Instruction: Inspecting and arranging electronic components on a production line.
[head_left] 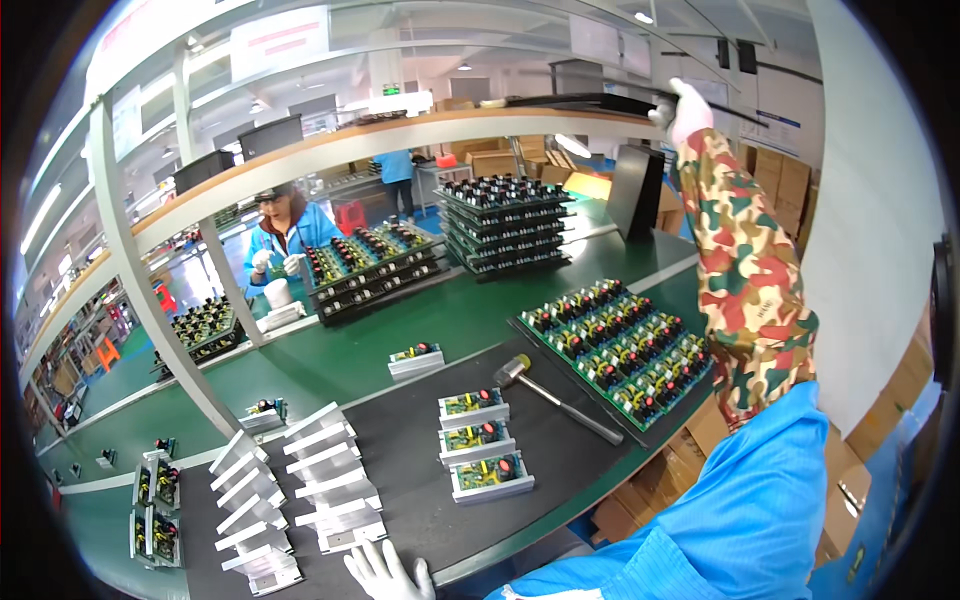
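Left grip [388,574]: gloved, fingers spread, nothing held, just beside the near end of a row of silver metal brackets [335,487], probably overlapped to save room on the counter [480,310]. Right grip [690,112]: raised at the shelf [600,122] by a black strip [580,101]; cannot tell whether closed on it. Beyond and right of left grip, bracketed boards [475,438] line up, mallet [568,402] farther out, presumably for easy reach.

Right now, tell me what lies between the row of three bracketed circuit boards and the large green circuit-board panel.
A mallet lies there on the black mat, as the head view shows.
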